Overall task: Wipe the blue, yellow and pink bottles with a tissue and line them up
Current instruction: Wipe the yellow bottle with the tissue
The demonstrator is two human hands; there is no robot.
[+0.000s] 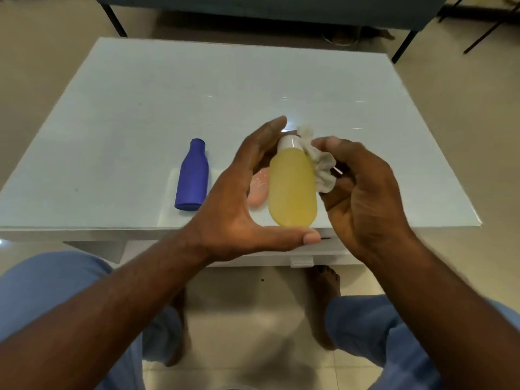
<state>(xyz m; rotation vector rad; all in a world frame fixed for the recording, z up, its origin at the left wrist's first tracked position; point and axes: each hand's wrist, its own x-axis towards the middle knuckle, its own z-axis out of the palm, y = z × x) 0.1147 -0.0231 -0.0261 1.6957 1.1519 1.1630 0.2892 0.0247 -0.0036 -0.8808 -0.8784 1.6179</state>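
Note:
My left hand holds the yellow bottle above the table's near edge, thumb under its base and fingers behind its white cap. Against the bottle's upper right side and cap my right hand presses a crumpled white tissue. The blue bottle stands upright on the table to the left. A pink bottle lies on the table behind the yellow one, mostly hidden by my left hand and the yellow bottle.
The white glossy table stretches away behind the bottles. A dark sofa with black legs stands beyond its far edge. My knees in blue trousers and bare feet are below the near edge.

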